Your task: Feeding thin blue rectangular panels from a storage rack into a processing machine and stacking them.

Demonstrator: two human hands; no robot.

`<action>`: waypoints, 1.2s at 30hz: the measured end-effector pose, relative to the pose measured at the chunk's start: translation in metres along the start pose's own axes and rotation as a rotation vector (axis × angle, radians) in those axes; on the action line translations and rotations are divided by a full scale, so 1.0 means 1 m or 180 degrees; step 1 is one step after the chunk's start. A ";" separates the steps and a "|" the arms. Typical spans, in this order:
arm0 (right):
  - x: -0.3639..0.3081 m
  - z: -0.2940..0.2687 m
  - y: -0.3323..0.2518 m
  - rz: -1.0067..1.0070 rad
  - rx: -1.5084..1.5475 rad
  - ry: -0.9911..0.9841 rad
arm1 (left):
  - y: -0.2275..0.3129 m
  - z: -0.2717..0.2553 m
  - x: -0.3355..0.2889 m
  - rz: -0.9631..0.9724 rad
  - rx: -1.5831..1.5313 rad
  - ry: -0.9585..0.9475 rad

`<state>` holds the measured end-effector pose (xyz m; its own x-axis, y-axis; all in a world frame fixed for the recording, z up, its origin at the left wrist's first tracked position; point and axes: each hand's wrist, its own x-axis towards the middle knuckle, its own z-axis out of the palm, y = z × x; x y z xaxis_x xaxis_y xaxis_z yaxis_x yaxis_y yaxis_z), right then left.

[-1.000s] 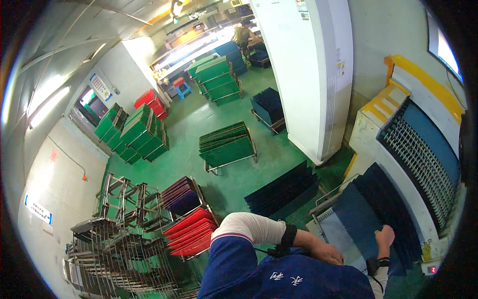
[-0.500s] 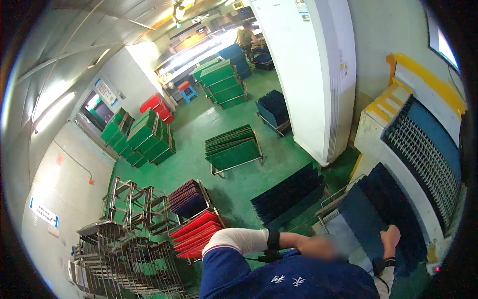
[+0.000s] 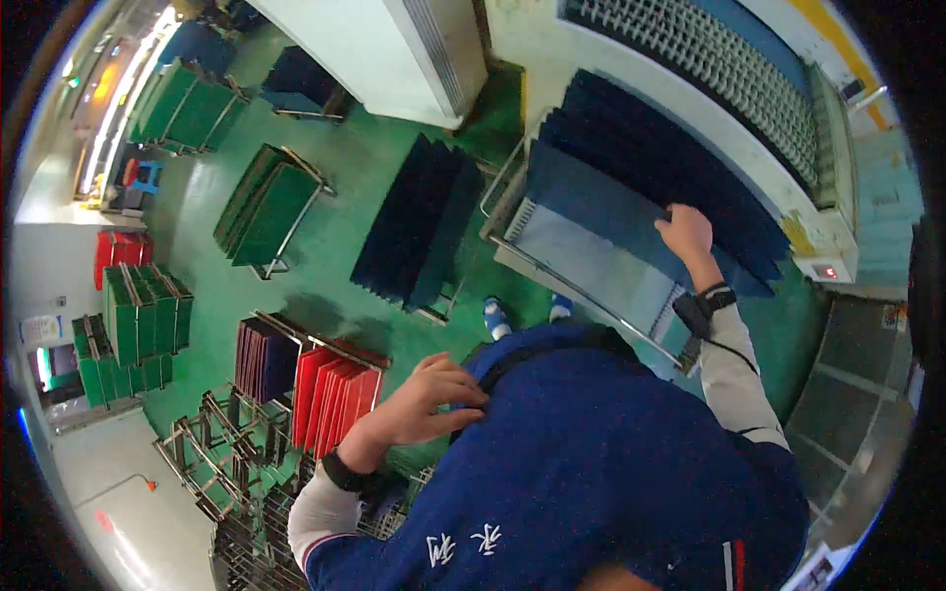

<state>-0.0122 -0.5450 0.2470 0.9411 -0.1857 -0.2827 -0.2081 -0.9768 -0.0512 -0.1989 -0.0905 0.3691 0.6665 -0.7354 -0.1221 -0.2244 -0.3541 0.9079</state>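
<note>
left hand (image 3: 431, 399): well left of rack (image 3: 557, 277), fingers half bent, thumb apart, nothing seen held
right hand (image 3: 689, 236): over rack, the nearer one; fingers curled at panel edge, can't tell if gripping
slate-blue panel (image 3: 591, 192): in rack, mostly left of right fingertips, long axis along rack
dark-blue panels (image 3: 650, 158): rack's far side

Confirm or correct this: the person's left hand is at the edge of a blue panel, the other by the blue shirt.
Wrong hand: the head view shows the right hand at the edge of the blue panel; the left hand is by the blue shirt.
</note>
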 end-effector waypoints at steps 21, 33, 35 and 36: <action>0.011 0.001 0.003 0.0188 0.0090 -0.0017 | -0.043 0.025 0.034 -0.0892 -0.0706 0.0088; -0.040 -0.031 -0.029 -0.1389 0.1370 0.1576 | -0.035 0.022 0.049 -0.0750 -0.0202 -0.0022; -0.062 -0.039 -0.040 -0.1787 0.1833 0.1355 | -0.035 0.024 0.050 -0.0786 -0.0142 0.0011; -0.074 -0.040 -0.046 -0.1835 0.2222 0.0707 | -0.035 0.025 0.050 -0.0780 -0.0077 0.0032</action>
<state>-0.0620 -0.4904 0.3084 0.9633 0.2213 0.1517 0.2618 -0.6523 -0.7113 -0.1749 -0.1295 0.3215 0.7060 -0.6235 -0.3359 -0.0381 -0.5071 0.8611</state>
